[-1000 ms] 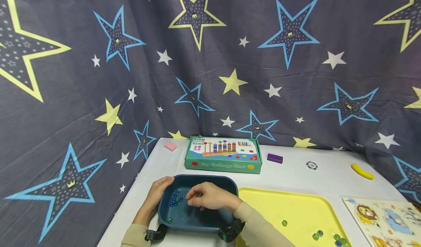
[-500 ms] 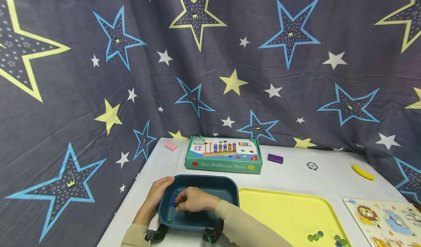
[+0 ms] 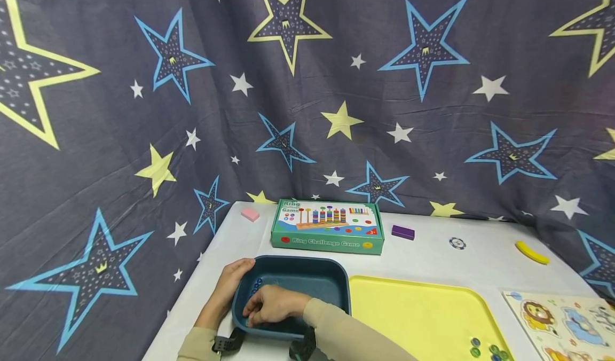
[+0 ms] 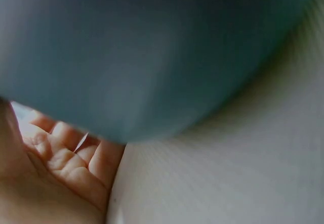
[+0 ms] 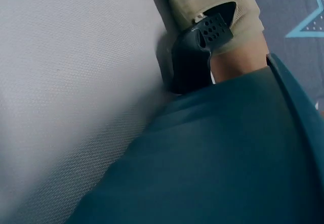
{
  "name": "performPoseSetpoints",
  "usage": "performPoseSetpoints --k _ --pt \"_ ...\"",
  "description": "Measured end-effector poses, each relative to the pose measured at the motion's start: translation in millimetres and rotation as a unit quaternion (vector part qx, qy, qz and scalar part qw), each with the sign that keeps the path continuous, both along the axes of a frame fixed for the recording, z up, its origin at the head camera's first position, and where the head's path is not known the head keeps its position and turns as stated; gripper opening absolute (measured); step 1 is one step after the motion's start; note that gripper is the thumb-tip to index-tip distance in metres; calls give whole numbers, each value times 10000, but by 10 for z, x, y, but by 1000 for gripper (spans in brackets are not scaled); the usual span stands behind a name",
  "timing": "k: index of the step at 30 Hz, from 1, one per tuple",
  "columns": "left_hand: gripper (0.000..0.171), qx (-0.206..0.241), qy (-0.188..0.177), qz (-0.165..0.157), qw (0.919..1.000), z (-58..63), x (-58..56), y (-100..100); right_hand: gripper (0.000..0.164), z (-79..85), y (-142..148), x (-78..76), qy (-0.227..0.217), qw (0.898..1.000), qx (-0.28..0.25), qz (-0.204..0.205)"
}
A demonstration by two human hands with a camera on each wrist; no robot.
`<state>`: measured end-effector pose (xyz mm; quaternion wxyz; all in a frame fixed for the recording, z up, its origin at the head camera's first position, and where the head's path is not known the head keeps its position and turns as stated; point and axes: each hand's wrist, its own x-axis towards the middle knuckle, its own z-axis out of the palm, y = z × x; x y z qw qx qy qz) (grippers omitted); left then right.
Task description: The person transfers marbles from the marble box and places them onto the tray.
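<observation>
My left hand (image 3: pixel 229 282) holds the left side of a dark teal plastic tub (image 3: pixel 307 265), fingertips at its far-left rim. In the left wrist view, its palm and bent fingers (image 4: pixel 104 161) lie close along the outside of the tub wall (image 4: pixel 126 82). Inside the tub, my right hand (image 3: pixel 271 303) reaches down to the near-left corner, thumb and curled fingers pinching at a green glass marble, mostly covered by the fingertips. Several blue marbles (image 3: pixel 257 284) lie by the left wall, partly hidden behind this hand. The right wrist view shows the tub's outer wall (image 5: pixel 202 153), not the hand.
A yellow tray (image 3: pixel 413 302) right of the tub bears several green and blue marbles (image 3: pixel 495 350). Behind stand a Ring Challenge Game box (image 3: pixel 326 227), a pink block (image 3: pixel 250 214) and a purple block (image 3: pixel 402 232). A poker chip (image 3: pixel 457 243), toy banana (image 3: pixel 531 252) and animal puzzle (image 3: pixel 552 315) lie rightward.
My right hand has moved left and nearer within the tub, past the blue marbles to the green one. Loose marbles on the yellow tray have rolled right. The left hand has stayed put.
</observation>
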<state>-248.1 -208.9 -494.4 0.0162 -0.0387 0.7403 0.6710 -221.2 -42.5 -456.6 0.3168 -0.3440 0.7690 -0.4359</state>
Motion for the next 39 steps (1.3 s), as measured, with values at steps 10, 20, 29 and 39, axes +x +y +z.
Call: performPoseSetpoints --k 10,20,29,39 --pt "36 73 131 167 9997 -84 -30 -1 11 -45 17 19 72 9994 28 351" --pt "37 65 111 88 9999 -59 -17 1 14 34 55 34 333 9974 420 473" --pt "38 -33 88 24 10000 -58 -11 4 13 172 284 78 1334 9871 359 805" --pt "34 -237 154 149 9995 -57 -9 9 16 259 923 158 528 9908 -1045 -672"
